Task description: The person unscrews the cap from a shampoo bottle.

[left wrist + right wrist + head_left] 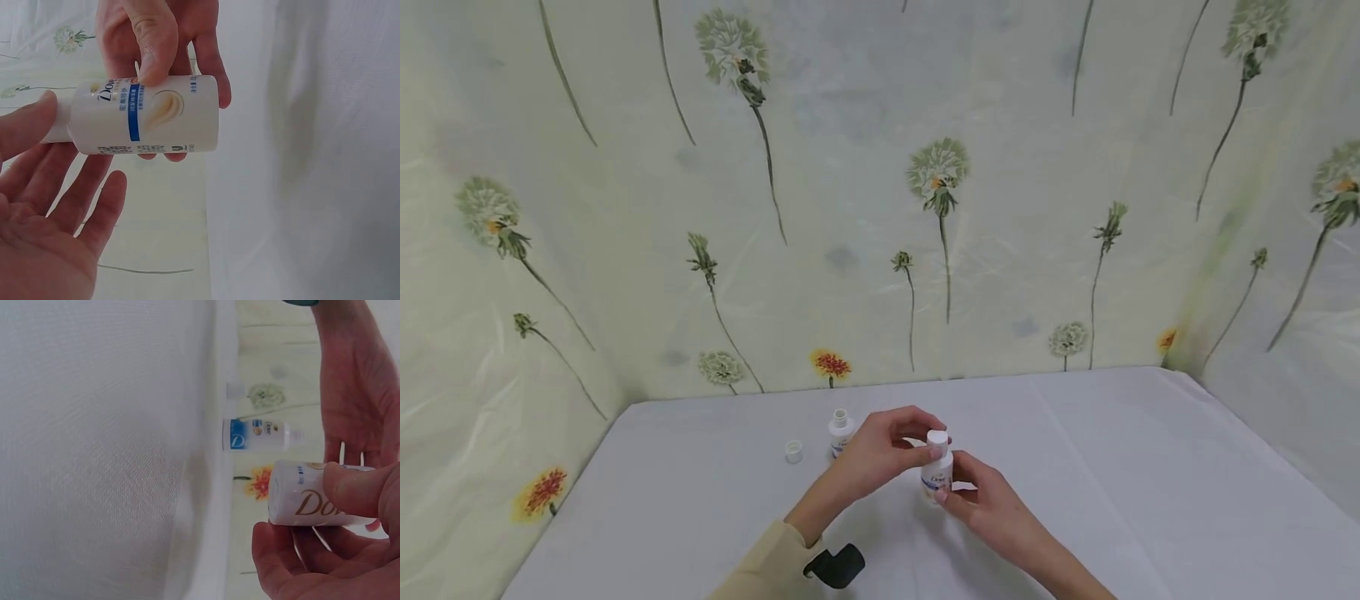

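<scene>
A small white Dove bottle [934, 478] is held upright between both hands, close over the table. My left hand [876, 450] pinches its white cap [937, 437] between thumb and fingers from above. Lower down, my right hand [992, 507] grips the bottle's body, thumb in front and fingers behind. The left wrist view shows the blue stripe and small print on the bottle's label [153, 119]. Behind the left hand stands a second white bottle [840, 428] with its neck bare, partly hidden by that hand. A loose white cap [793, 452] lies to its left.
A white cloth covers the table [1075, 467]. Flower-printed sheeting [850, 208] rises at the back and on both sides. A black wrist strap piece [837, 567] hangs by the left sleeve [771, 562].
</scene>
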The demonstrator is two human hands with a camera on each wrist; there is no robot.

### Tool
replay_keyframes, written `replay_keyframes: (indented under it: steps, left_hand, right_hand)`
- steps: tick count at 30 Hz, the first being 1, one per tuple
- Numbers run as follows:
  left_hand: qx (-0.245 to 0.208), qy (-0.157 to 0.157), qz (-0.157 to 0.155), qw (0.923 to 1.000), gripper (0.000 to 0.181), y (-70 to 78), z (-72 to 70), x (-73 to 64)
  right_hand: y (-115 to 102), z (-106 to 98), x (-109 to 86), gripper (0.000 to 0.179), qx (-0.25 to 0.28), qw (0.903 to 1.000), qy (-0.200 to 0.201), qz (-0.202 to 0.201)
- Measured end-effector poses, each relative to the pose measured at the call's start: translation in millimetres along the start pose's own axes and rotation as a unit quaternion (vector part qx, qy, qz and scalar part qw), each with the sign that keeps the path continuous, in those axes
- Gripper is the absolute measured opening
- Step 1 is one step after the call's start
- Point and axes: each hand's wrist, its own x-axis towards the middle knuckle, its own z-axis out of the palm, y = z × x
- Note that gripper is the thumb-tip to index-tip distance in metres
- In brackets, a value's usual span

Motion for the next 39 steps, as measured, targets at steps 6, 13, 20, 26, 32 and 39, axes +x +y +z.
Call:
replay_keyframes:
  steps: [6, 13, 20, 26, 32, 39]
  left_hand:
    - [0.007, 0.001, 0.006, 1.0, 0.022, -2.5, -0.4, -5.2]
    - [0.032, 0.013, 0.006, 0.9994, 0.03, -2.6, -1.4, -15.4]
    - [0.027, 0.01, 0.006, 0.9996, 0.031, -0.2, -3.4, -29.8]
    - [0.018, 0.016, 0.006, 0.9997, 0.029, 3.1, -5.3, -42.5]
    - [0.022, 0.028, 0.013, 0.9993, 0.028, 2.2, -4.0, -54.1]
    - [0.003, 0.022, 0.011, 0.9997, 0.022, 3.3, -3.1, -63.6]
  right_hand:
    - [-3, 4, -2.2, 0.04, -0.004, 1.0, -0.004, 0.008]
    - [-3, 8, -4.6, 0.045, 0.021, 0.9994, -0.029, -0.001]
    - [-5, 11, -12.5, 0.044, 0.052, 0.9968, -0.057, -0.023]
    - [-8, 16, -17.6, 0.044, 0.074, 0.9934, -0.084, -0.025]
    - [-7, 22, -21.8, 0.046, 0.092, 0.9896, -0.109, -0.019]
    - [-5, 24, -26.3, 0.048, 0.085, 0.9882, -0.123, -0.03]
